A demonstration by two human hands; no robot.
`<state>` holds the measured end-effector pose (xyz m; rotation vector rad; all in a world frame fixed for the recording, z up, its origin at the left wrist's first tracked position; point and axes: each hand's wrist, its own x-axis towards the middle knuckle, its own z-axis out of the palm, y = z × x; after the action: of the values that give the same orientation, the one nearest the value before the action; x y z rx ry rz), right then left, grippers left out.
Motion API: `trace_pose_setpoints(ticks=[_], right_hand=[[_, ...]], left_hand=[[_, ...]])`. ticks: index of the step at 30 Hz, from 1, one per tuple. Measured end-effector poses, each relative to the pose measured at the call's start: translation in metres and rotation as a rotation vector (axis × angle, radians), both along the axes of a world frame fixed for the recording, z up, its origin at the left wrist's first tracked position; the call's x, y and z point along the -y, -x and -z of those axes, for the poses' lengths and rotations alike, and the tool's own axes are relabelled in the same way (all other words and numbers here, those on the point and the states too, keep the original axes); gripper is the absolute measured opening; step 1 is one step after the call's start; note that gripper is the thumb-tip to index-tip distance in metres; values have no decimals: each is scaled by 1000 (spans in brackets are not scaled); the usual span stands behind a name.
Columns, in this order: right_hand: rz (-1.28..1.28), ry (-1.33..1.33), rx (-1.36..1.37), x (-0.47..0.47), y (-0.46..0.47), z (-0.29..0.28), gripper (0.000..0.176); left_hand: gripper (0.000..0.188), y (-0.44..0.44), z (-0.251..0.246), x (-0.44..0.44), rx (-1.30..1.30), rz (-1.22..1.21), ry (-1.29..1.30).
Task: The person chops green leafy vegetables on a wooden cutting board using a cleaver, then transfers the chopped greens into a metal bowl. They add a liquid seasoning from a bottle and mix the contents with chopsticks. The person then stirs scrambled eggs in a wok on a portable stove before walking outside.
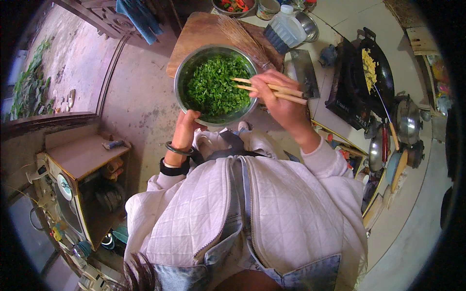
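My left hand (pixel 186 127) grips the near left rim of a stainless steel bowl (pixel 179 96), its thumb over the edge. Finely chopped green leaves (pixel 214 82) fill the lower part of the bowl. In my right hand (pixel 278 96) is a pair of wooden chopsticks (pixel 280 91), with their tips over the right side of the greens. Behind the bowl lies a wooden cutting board (pixel 196 32), and a straw brush (pixel 244 38) rests across it. A cleaver (pixel 304 71) lies just beyond my right hand.
To the right, a black wok (pixel 384 76) on a stove (pixel 340 85) holds yellow scrambled egg (pixel 369 69) and a long-handled turner. A plastic bottle (pixel 287 29) stands behind the board, near a bowl of cut red peppers (pixel 235 5). Lidded pans (pixel 407 120) sit beyond the stove.
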<state>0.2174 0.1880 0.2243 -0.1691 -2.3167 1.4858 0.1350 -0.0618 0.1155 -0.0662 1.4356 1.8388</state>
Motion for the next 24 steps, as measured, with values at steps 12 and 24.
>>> trace_pose_setpoints(ticks=[12, 24], right_hand=[[-258, 36, 2, 10, -9, 11, 19], [-251, -131, -73, -9, 15, 2, 13]], left_hand=[[42, -7, 0, -3, -75, 65, 147], [39, 16, 18, 4, -52, 21, -94]])
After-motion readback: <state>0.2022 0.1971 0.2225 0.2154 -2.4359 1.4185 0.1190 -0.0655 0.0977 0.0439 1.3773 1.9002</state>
